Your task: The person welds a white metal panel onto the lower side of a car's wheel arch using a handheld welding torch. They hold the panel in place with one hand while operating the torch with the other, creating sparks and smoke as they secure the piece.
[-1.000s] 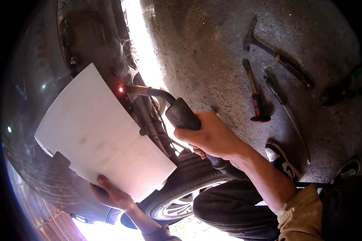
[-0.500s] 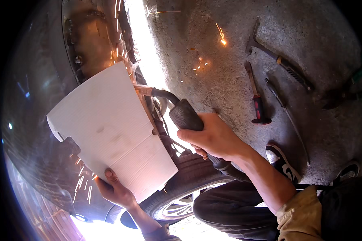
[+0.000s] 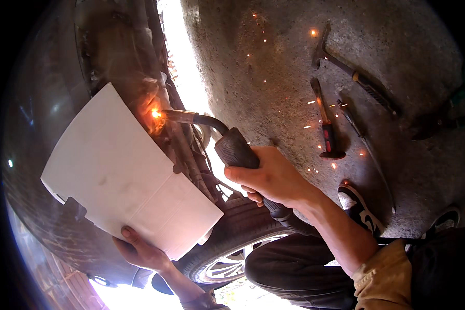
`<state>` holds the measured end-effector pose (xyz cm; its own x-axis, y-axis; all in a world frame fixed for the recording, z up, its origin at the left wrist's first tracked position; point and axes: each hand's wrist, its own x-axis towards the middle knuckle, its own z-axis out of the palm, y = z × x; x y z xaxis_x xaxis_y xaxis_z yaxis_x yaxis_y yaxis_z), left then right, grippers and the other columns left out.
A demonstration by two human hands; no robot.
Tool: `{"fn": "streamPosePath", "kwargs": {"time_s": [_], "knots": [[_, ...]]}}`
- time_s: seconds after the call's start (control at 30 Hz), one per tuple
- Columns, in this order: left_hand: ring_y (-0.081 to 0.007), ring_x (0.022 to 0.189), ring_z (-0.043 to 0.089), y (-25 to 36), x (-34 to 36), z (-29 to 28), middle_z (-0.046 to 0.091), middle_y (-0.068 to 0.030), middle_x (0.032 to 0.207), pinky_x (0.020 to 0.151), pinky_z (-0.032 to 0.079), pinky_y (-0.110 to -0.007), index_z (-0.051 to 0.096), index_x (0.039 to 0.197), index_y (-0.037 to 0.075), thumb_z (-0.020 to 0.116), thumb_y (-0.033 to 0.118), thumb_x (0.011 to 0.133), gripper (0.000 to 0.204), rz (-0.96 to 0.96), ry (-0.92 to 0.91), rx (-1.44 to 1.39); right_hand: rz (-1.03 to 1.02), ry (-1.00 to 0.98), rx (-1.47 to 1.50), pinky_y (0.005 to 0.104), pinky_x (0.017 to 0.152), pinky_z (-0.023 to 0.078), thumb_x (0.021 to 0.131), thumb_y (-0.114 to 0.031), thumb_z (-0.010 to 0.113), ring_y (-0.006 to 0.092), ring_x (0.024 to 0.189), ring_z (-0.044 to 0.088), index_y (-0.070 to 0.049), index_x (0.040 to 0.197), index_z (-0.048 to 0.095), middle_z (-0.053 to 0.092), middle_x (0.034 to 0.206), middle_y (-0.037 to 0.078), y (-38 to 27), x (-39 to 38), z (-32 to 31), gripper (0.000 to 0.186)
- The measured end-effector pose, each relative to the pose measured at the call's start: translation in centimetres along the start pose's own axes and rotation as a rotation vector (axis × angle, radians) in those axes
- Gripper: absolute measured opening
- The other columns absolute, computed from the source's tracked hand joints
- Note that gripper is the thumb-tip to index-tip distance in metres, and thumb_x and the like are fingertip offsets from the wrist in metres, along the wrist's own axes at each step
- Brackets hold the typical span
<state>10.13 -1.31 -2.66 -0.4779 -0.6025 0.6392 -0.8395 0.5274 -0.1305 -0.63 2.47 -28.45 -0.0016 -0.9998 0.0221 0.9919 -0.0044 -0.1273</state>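
My right hand (image 3: 274,175) is wrapped round the black grip of a welding torch (image 3: 236,150). The torch's curved neck runs left to a nozzle, whose tip is by a glowing orange spot (image 3: 156,113) on the car's bare metal edge (image 3: 149,95). My left hand (image 3: 142,250) grips the lower edge of a white cardboard sheet (image 3: 126,173), thumb on top, fingers hidden beneath. This sheet covers part of the dark car body, with its upper right edge just left of the glowing spot.
A car wheel (image 3: 232,253) stands below the sheet, near my knee. On the concrete floor to the right lie a hammer (image 3: 359,77), a red-and-black chisel (image 3: 326,126) and a thin metal rod (image 3: 369,150). Sparks are scattered around these tools. My shoe (image 3: 360,209) is close to the rod.
The cardboard sheet has shifted left and slightly down with my left hand, uncovering the nozzle tip and glowing spot. The torch has barely moved. Sparks now lie farther across the floor.
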Motion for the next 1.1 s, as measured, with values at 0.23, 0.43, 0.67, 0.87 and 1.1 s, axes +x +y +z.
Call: {"fn": "streamPosePath", "kwargs": {"time_s": [0.23,0.43,0.67,0.87,1.1], "knots": [[-0.0217,0.084,0.062,0.2,-0.4,-0.2,0.06,-0.0167,0.1,0.069,0.052,-0.033,0.051,0.119,-0.007,0.049,0.055,0.096,0.066,-0.007,-0.029,0.086,-0.003,-0.015,-0.012,0.029,0.038,0.038,0.088,-0.019,0.064,0.0106,0.04,0.047,0.0,0.071,0.053,0.047,0.051,0.002,-0.1,0.1,0.2,0.027],[-0.0194,0.078,0.062,0.4,-0.6,0.7,0.06,-0.0154,0.095,0.063,0.05,-0.03,0.053,0.115,-0.006,0.049,0.058,0.095,0.068,-0.003,-0.011,0.021,-0.007,-0.016,-0.022,0.0293,0.038,0.036,0.088,-0.019,0.063,0.0105,0.039,0.045,-0.001,0.07,0.052,0.047,0.05,0.001,-0.3,0.1,0.2,0.027],[-0.0195,0.08,0.062,0.4,-0.5,0.4,0.06,-0.015,0.097,0.065,0.05,-0.031,0.053,0.116,-0.006,0.054,0.054,0.094,0.065,0.007,-0.143,0.116,-0.005,-0.009,-0.028,0.0294,0.038,0.036,0.088,-0.019,0.063,0.0102,0.04,0.045,-0.002,0.071,0.052,0.047,0.051,0.001,-0.3,0.2,0.2,0.026],[-0.0193,0.08,0.061,0.8,-0.6,0.4,0.061,-0.0145,0.096,0.066,0.05,-0.031,0.052,0.117,-0.007,0.052,0.055,0.095,0.066,0.023,-0.041,0.095,-0.004,-0.011,-0.012,0.0291,0.04,0.039,0.086,-0.019,0.064,0.0098,0.043,0.048,-0.001,0.071,0.053,0.049,0.053,0.002,-0.2,0.0,0.3,0.026],[-0.0216,0.086,0.061,0.3,-0.3,-0.5,0.058,-0.0179,0.105,0.071,0.051,-0.032,0.049,0.122,-0.008,0.053,0.051,0.096,0.064,-0.021,0.019,-0.025,0.017,-0.035,0.0,0.0272,0.042,0.038,0.087,-0.025,0.065,0.0083,0.046,0.047,-0.005,0.073,0.056,0.048,0.056,-0.001,0.2,-0.3,0.0,0.026]]}}
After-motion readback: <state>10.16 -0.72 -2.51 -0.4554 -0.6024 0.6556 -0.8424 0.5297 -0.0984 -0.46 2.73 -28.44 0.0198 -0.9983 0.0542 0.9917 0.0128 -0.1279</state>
